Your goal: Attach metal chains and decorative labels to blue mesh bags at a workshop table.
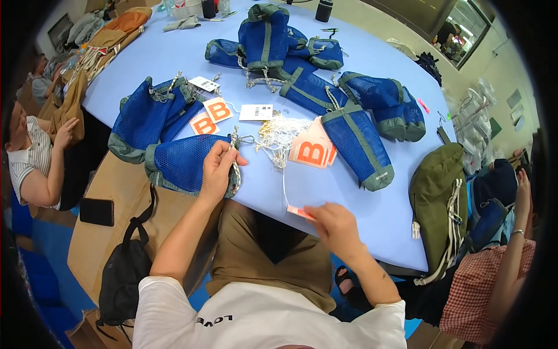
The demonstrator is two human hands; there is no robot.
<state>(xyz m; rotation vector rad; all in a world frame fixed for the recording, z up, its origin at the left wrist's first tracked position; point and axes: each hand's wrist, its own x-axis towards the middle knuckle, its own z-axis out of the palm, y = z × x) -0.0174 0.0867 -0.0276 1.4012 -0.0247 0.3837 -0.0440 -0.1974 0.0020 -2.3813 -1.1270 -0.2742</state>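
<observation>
My left hand point(218, 168) is closed on the cord end of a blue mesh drawstring bag point(181, 163) with grey-green trim, which lies at the table's near edge. A small metal clip point(247, 139) sticks out beside that hand. My right hand point(337, 227) pinches an orange and white hang tag point(301, 213). From the tag a white string point(284, 186) runs up to a tangled heap of white strings point(279, 136). Right of the heap lies a stack of orange and white tags point(311, 148). More such tags point(211, 116) rest beside the left-hand bags.
Several blue mesh bags point(264, 38) are piled at the far middle, and others point(357, 145) lie to the right. An olive backpack point(439, 203) hangs at the right edge. A phone point(97, 212) lies on cardboard at left, above a black bag point(124, 279). People sit on both sides.
</observation>
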